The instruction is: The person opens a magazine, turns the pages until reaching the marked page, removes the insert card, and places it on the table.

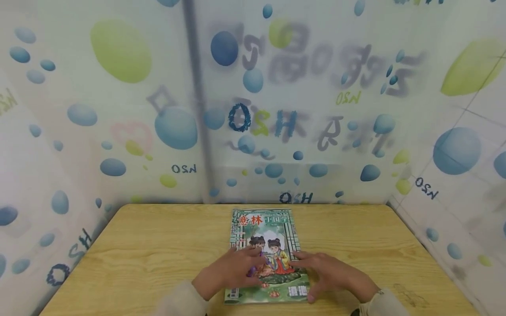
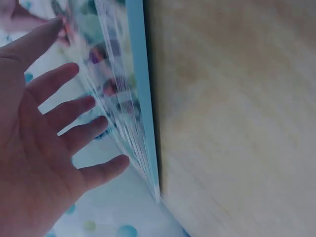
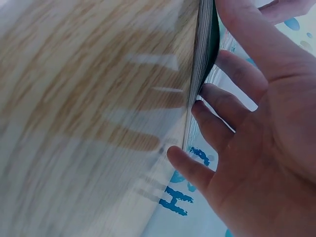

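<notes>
A magazine with a green illustrated cover, red title characters and two cartoon children lies flat on the table. My left hand reaches over its left half, fingers spread and slightly bent; the left wrist view shows these fingers apart above the glossy cover. At the magazine's right edge is my right hand, its thumb near the lower right corner and its fingertips over the cover's margin. In the right wrist view its relaxed fingers lie close along the stacked page edges. Neither hand grips the magazine.
The light wood table extends around the magazine on both sides. Behind it and at both sides hang pale curtains printed with blue and green drops and "H2O" lettering. The table's back edge meets the rear curtain.
</notes>
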`<state>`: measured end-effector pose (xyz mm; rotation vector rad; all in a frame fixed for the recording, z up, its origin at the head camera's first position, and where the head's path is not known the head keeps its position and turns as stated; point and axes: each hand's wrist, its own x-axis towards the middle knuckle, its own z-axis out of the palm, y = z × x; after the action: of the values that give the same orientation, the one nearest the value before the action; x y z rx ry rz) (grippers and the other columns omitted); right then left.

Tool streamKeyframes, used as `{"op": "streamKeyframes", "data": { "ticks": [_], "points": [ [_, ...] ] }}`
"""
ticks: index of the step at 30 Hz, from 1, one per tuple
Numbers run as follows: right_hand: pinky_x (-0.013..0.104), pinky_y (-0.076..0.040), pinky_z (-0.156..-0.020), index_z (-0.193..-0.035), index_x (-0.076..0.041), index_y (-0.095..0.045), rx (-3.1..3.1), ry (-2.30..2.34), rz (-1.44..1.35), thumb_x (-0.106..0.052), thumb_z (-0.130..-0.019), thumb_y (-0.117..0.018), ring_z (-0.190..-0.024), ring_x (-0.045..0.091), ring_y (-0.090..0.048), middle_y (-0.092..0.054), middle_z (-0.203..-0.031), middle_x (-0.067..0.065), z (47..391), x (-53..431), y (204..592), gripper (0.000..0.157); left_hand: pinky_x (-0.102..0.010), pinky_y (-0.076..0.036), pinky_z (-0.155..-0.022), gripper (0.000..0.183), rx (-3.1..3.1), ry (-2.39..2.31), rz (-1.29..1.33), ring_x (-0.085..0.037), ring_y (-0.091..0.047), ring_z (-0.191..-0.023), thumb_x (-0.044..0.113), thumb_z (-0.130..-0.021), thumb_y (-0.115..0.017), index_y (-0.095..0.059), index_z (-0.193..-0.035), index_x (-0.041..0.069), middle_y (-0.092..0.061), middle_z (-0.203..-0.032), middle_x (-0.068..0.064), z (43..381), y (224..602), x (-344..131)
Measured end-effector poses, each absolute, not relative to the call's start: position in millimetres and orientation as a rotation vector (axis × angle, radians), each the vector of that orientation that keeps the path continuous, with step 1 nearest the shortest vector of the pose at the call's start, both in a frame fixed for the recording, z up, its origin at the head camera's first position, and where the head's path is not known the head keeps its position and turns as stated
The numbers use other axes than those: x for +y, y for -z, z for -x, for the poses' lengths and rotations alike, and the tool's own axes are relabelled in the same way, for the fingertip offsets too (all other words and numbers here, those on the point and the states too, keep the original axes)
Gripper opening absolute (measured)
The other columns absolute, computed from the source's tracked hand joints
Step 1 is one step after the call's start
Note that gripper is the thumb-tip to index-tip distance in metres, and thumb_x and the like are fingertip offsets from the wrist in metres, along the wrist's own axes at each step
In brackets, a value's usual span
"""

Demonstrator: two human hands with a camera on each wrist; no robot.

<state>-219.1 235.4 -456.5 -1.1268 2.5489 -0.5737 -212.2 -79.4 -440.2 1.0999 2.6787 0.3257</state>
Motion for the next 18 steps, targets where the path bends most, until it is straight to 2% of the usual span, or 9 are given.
{"op": "streamKeyframes", "data": {
  "ticks": [2, 5, 9, 12, 18],
  "points": [
    [0.059, -0.043, -0.099, -0.149, -0.032, -0.047, 2.558, 0.58, 1.197, -0.065, -0.07, -0.074, -0.134, 0.04, -0.046, -0.042, -0.154, 0.012, 225.3, 241.3, 469.3, 0.09, -0.066, -0.04, -0.1, 0.052, 2.685, -0.289, -1.153, -0.027, -0.043, -0.139, 0.055, -0.093, -0.06, -0.057, -0.14, 0.033, -0.047, -0.151, -0.001, 207.5, 440.8, -74.6],
    [0.059, -0.043, -0.099, -0.149, -0.034, -0.046, 2.568, 0.581, 1.222, -0.067, -0.07, -0.072, -0.133, 0.04, -0.047, -0.043, -0.154, 0.011, 228.1, 243.9, 475.7, 0.089, -0.064, -0.042, -0.098, 0.057, 2.685, -0.238, -1.222, -0.025, -0.045, -0.138, 0.062, -0.092, -0.055, -0.055, -0.142, 0.033, -0.048, -0.15, 0.001, 202.6, 441.3, -68.9],
    [0.061, -0.04, -0.101, -0.147, -0.03, -0.049, 2.558, 0.57, 1.133, -0.064, -0.068, -0.074, -0.135, 0.04, -0.045, -0.043, -0.153, 0.011, 220.0, 235.9, 457.8, 0.09, -0.063, -0.042, -0.099, 0.067, 2.708, -0.203, -1.24, -0.027, -0.045, -0.137, 0.071, -0.088, -0.053, -0.054, -0.143, 0.032, -0.047, -0.15, 0.001, 199.0, 444.2, -64.9],
    [0.058, -0.041, -0.103, -0.146, -0.026, -0.052, 2.57, 0.533, 1.096, -0.059, -0.068, -0.078, -0.135, 0.039, -0.045, -0.044, -0.153, 0.011, 215.7, 231.2, 448.2, 0.089, -0.063, -0.042, -0.099, 0.071, 2.719, -0.207, -1.223, -0.028, -0.044, -0.138, 0.074, -0.086, -0.052, -0.054, -0.143, 0.033, -0.047, -0.151, 0.001, 197.6, 446.8, -63.7],
    [0.058, -0.042, -0.101, -0.145, -0.023, -0.053, 2.598, 0.498, 1.082, -0.059, -0.069, -0.077, -0.134, 0.039, -0.047, -0.045, -0.152, 0.012, 214.2, 229.5, 446.8, 0.087, -0.063, -0.043, -0.098, 0.075, 2.741, -0.201, -1.229, -0.029, -0.046, -0.137, 0.078, -0.082, -0.054, -0.053, -0.143, 0.033, -0.048, -0.15, 0.001, 196.7, 450.4, -62.9]
  ]
}}
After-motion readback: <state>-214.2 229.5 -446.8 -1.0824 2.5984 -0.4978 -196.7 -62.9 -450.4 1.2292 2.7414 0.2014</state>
